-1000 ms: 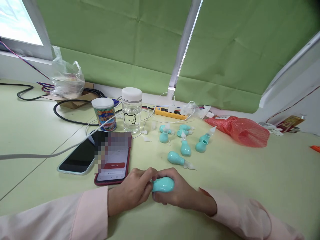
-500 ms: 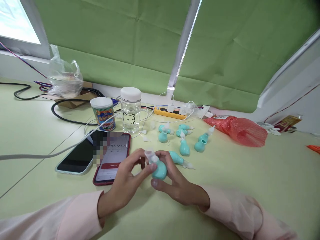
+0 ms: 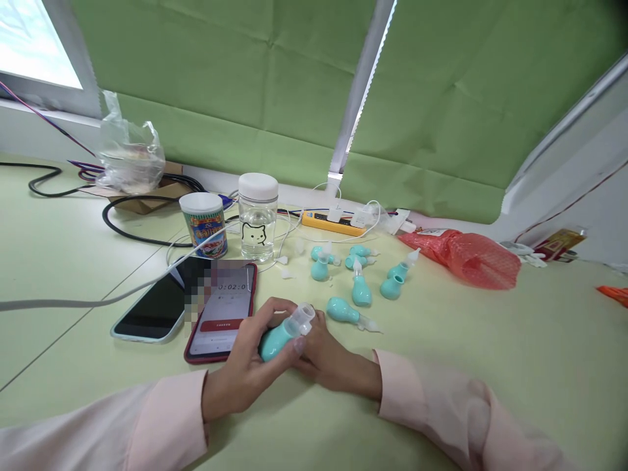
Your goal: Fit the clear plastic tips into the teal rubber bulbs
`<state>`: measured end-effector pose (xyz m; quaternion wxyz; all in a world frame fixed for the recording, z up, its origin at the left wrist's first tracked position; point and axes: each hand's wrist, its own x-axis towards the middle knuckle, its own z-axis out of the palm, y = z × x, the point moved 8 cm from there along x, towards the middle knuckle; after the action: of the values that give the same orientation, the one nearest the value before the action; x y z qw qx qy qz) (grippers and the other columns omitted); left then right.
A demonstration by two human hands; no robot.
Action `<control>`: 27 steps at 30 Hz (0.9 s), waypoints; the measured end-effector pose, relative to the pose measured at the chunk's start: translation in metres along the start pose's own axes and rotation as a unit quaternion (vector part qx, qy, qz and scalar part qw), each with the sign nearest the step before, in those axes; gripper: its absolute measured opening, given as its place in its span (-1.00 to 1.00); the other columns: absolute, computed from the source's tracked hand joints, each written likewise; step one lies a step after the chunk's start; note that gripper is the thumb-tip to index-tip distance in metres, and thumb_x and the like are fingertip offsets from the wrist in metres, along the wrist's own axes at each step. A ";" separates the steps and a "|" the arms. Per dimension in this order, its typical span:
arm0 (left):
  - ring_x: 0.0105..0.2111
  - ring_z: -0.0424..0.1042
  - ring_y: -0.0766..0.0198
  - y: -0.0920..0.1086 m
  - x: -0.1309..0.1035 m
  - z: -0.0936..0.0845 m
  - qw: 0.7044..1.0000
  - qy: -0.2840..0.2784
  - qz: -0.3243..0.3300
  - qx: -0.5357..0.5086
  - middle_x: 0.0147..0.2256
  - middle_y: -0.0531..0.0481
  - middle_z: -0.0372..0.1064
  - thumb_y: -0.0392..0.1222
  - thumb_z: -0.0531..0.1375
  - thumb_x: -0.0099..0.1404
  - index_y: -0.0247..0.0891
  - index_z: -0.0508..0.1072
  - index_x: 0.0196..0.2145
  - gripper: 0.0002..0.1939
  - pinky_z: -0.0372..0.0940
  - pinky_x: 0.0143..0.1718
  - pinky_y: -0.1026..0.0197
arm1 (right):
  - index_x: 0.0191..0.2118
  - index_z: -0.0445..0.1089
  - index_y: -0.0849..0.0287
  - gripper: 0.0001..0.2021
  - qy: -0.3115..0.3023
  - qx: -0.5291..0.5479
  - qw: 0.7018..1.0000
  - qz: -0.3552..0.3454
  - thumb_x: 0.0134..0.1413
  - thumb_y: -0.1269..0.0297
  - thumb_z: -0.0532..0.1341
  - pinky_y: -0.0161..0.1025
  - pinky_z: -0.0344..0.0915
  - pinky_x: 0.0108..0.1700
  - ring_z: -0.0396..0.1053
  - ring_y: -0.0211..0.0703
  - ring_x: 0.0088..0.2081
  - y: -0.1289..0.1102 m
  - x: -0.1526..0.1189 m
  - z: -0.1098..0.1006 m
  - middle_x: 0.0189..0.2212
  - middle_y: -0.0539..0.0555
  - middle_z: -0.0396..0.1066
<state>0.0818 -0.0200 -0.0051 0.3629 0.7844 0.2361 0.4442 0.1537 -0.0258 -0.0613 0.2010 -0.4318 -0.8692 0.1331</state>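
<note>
A teal bulb with a clear nozzle (image 3: 277, 339) lies in my left hand (image 3: 250, 360), its nozzle pointing up and right. My right hand (image 3: 326, 356) is right beside it, its fingers mostly hidden behind the bulb and the left thumb. Another teal bulb with a clear tip (image 3: 343, 310) rests on the table just past my right hand. Farther back stand an upright bulb with a tip (image 3: 362, 290), an open-necked bulb (image 3: 392, 287) and several more teal bulbs. A small white piece (image 3: 286, 275) lies left of them.
Two phones, one dark (image 3: 157, 307) and one with a red case (image 3: 220, 320), lie at the left. Behind them stand a can (image 3: 204, 226) and a water bottle (image 3: 258, 219). A yellow power strip (image 3: 333, 223), cables and red bubble wrap (image 3: 466, 258) are at the back.
The held bulb has moved left and turned, its nozzle now toward the right. It has left my right hand's fingers and sits in my left hand. My right hand has shifted left behind it.
</note>
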 end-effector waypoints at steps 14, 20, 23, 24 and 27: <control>-0.38 0.41 0.25 -0.012 -0.018 0.018 0.991 -0.075 -0.028 0.105 -0.33 0.06 0.46 -0.16 0.09 0.20 -0.15 0.40 -0.21 -0.80 0.29 -0.36 0.31 | -0.35 0.46 0.13 -0.85 0.013 0.079 0.996 -0.045 -0.03 0.24 0.19 -0.34 0.12 -0.54 0.24 -0.31 -0.58 -0.007 -0.015 -0.104 -0.57 0.02 0.36; -0.35 0.44 0.22 -0.020 -0.016 0.014 0.995 -0.029 -0.045 0.081 -0.32 0.03 0.49 -0.18 0.13 0.17 -0.18 0.45 -0.25 -0.82 0.33 -0.34 0.28 | -0.34 0.45 0.16 -0.79 -0.069 0.045 0.995 -0.054 0.07 0.24 0.09 -0.37 0.07 -0.53 0.15 -0.35 -0.58 -0.013 -0.015 -0.093 -0.59 0.00 0.26; -0.37 0.45 0.21 -0.020 -0.016 0.015 0.996 -0.035 -0.048 0.067 -0.34 0.01 0.50 -0.19 0.13 0.17 -0.21 0.47 -0.27 -0.82 0.35 -0.39 0.28 | -0.42 0.45 0.18 -0.78 -0.112 0.030 0.992 -0.053 0.09 0.29 0.07 -0.37 0.04 -0.52 0.11 -0.36 -0.58 -0.012 -0.016 -0.088 -0.61 -0.02 0.19; -0.37 0.46 0.21 -0.020 -0.016 0.016 0.996 -0.040 -0.050 0.063 -0.34 0.00 0.50 -0.19 0.13 0.17 -0.22 0.47 -0.27 -0.81 0.36 -0.39 0.28 | -0.44 0.44 0.20 -0.76 -0.120 0.019 0.991 -0.053 0.10 0.31 0.06 -0.37 0.03 -0.51 0.10 -0.35 -0.58 -0.012 -0.016 -0.087 -0.62 -0.02 0.17; -0.36 0.46 0.19 -0.019 -0.016 0.020 0.995 -0.058 -0.045 0.072 -0.33 -0.03 0.50 -0.21 0.15 0.16 -0.25 0.48 -0.26 -0.81 0.35 -0.40 0.28 | -0.45 0.43 0.22 -0.76 -0.147 0.007 0.988 -0.049 0.10 0.33 0.05 -0.36 0.02 -0.51 0.08 -0.35 -0.58 -0.011 -0.017 -0.082 -0.64 -0.03 0.14</control>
<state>0.0898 -0.0263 -0.0355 0.3386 0.8211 0.2813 0.3633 0.1932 -0.0413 0.0123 0.0804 -0.3634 -0.9083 0.1910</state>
